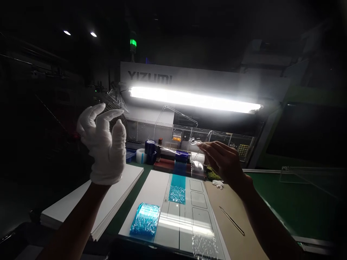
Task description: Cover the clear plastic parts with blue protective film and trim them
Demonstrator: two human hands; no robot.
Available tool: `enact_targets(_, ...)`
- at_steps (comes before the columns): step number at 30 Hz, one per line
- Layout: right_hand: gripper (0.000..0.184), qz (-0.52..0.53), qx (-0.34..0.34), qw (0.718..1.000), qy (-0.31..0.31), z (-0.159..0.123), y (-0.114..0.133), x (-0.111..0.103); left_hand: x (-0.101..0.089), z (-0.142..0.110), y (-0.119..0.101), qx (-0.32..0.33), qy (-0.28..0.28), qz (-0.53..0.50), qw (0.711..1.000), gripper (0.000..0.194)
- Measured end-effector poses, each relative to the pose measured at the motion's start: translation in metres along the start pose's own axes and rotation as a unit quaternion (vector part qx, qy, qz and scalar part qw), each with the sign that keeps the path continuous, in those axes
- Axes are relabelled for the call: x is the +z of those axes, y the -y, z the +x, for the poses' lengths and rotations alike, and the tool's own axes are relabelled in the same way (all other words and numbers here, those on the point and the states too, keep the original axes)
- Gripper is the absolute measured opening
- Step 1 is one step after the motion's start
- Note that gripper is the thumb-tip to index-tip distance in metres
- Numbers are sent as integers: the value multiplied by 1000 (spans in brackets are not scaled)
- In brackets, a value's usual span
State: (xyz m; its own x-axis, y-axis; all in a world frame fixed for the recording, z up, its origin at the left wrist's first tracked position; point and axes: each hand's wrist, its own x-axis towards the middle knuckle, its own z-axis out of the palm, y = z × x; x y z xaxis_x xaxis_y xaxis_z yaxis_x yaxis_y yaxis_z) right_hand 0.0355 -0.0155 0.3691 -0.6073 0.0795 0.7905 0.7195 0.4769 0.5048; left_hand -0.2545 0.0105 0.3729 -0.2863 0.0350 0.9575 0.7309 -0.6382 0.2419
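Observation:
My left hand [104, 144], in a white glove, is raised at the left above a stack of white sheets [119, 195]. Its fingers are bent but apart, with nothing visible in them. Bare, my right hand [223, 160] pinches a clear plastic piece [193, 141] between thumb and fingertips. Thin transparent edges stretch up and left from there under the lamp; its full outline is hard to make out. Below lies a white board [151, 184] with printed rectangles. Blue film [177, 189] runs onto it from a dark blue roll [181, 156], and a shiny blue film patch [145, 220] lies nearer.
A lit tube lamp [195, 99] spans the back, above clear bins [176, 136]. More tape rolls [141, 156] stand behind the board. A thin metal rod [231, 221] lies on beige card [217, 202]. Crumpled white material [217, 184] sits near my right wrist.

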Motion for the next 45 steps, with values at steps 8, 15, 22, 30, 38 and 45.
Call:
enact_targets(8,21,21,-3,997,72,-11,1,-7,-7,-10,-18,129,255,114,952,110)
enact_targets(15,21,87,-44,982,163,-23,33,1,4,-63,-27,245,399,177,866,132)
enact_targets(22,20,104,-13,974,201,-33,45,2,9,-106,-22,197,463,170,847,127)
enact_targets(30,122,73,83,941,320,-50,27,-15,-3,-116,6,180,470,219,836,128)
enact_targets(38,128,133,99,912,375,-61,26,-5,-14,-119,22,142,499,109,848,132)
enact_targets(45,127,314,158,852,388,-80,46,14,-23,-152,6,-36,475,-180,861,115)
